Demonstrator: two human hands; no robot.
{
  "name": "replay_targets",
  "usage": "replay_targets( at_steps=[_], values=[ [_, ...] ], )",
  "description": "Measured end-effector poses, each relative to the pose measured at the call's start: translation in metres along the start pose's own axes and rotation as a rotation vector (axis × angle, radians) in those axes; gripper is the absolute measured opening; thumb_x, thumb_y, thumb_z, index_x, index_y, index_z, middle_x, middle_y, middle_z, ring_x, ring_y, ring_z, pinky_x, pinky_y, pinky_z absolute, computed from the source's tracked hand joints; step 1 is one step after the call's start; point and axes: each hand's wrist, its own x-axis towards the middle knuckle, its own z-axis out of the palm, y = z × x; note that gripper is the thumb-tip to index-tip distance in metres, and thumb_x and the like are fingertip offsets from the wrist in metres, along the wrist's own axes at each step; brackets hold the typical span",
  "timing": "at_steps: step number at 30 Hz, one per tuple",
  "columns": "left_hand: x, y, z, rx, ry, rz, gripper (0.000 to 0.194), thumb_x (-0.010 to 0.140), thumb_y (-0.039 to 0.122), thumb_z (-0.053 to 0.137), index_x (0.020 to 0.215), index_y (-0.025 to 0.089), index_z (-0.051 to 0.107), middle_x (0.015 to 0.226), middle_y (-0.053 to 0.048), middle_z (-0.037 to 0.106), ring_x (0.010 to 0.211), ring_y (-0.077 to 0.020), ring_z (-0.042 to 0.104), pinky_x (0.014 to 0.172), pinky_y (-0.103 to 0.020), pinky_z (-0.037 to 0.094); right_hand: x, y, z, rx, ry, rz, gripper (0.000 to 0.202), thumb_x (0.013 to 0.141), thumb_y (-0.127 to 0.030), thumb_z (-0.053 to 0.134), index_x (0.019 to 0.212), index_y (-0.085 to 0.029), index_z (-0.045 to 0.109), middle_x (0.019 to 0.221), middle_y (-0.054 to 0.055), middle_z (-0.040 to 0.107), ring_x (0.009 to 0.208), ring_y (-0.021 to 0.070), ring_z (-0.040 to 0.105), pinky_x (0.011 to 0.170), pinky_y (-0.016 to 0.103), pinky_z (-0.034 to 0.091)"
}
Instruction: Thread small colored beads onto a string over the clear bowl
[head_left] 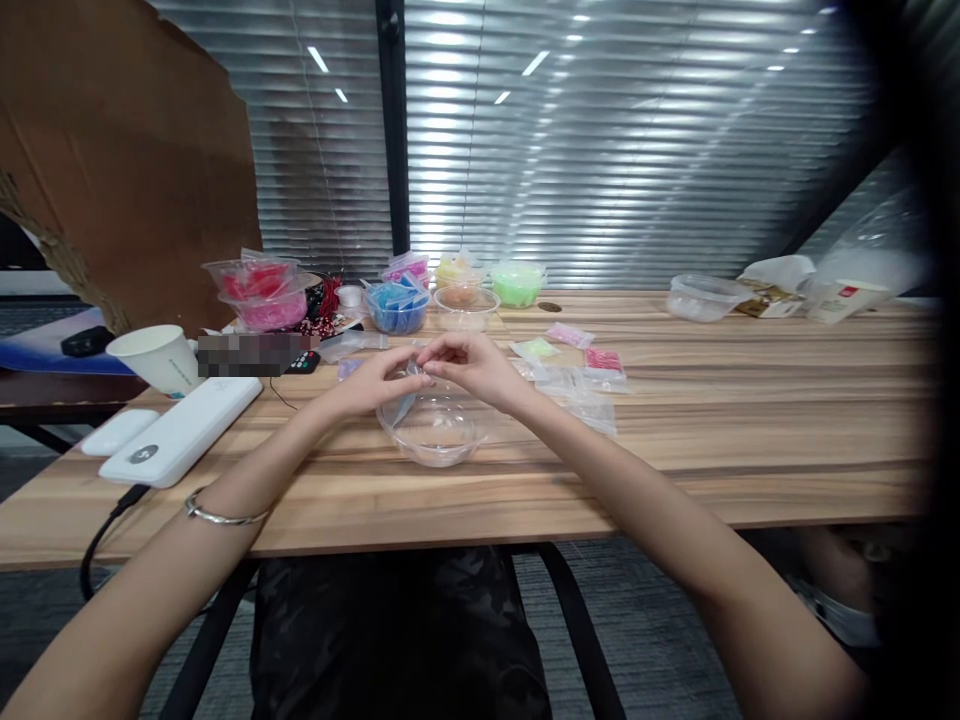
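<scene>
Head view: left hand [386, 380] and right hand [469, 365] close together over clear bowl [442, 430], fingertips pinched on small clear bag [407, 392]. Bag hangs at bowl's far left side. Bowl on wooden table [712, 430], near front edge. Small packets [604, 362] right of bowl. Blue-filled tub [397, 308] and green-filled tub [517, 285] behind. White power bank [180, 432] at left, beside paper cup [155, 358].
</scene>
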Motion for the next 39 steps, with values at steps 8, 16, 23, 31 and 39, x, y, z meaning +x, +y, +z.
replay_targets(
  at_steps=[8,16,23,31,39],
  values=[
    [0.0,-0.002,0.0,0.015,0.005,-0.001,0.044,0.085,0.052,0.055,0.11,0.016,0.059,0.113,-0.007,0.063,0.105,-0.0236,0.057,0.093,-0.035,0.044,-0.001,-0.002,0.001,-0.011,0.013,-0.008,0.01,0.081,-0.019,0.062,0.089,-0.018,0.068,0.092,0.004,0.069,0.083,0.0168,0.064,0.075,0.031,0.052],
    [0.001,-0.004,0.001,0.015,0.019,0.019,0.047,0.086,0.053,0.054,0.116,0.017,0.057,0.12,-0.009,0.06,0.113,-0.0268,0.053,0.097,-0.038,0.043,-0.002,-0.003,0.003,-0.07,0.035,-0.085,0.019,0.083,-0.013,0.055,0.095,-0.018,0.069,0.098,0.005,0.069,0.087,0.0172,0.064,0.079,0.033,0.052],
    [-0.001,-0.001,0.001,-0.03,0.034,0.032,0.043,0.089,0.05,0.051,0.117,0.018,0.054,0.12,-0.007,0.058,0.113,-0.0239,0.053,0.098,-0.036,0.042,-0.002,-0.003,0.003,-0.125,0.096,-0.118,0.027,0.078,-0.005,0.046,0.088,-0.018,0.067,0.093,0.003,0.068,0.088,0.0165,0.063,0.08,0.032,0.05],
    [-0.002,-0.004,0.003,-0.095,0.1,0.049,0.037,0.092,0.047,0.047,0.117,0.02,0.049,0.118,-0.006,0.055,0.115,-0.0218,0.051,0.101,-0.035,0.04,-0.005,-0.017,0.005,-0.384,0.037,-0.196,0.019,0.082,-0.012,0.051,0.096,-0.02,0.062,0.102,0.005,0.061,0.097,0.0196,0.054,0.088,0.035,0.043],
    [-0.002,0.002,-0.015,0.101,0.118,0.052,0.044,0.097,0.046,0.033,0.133,0.023,0.043,0.138,-0.009,0.048,0.126,-0.0229,0.046,0.105,-0.036,0.038,-0.011,-0.02,0.002,-0.569,0.019,-0.193,0.005,0.091,-0.019,0.051,0.09,-0.02,0.056,0.092,0.003,0.062,0.093,0.0206,0.049,0.083,0.032,0.039]
  ],
)
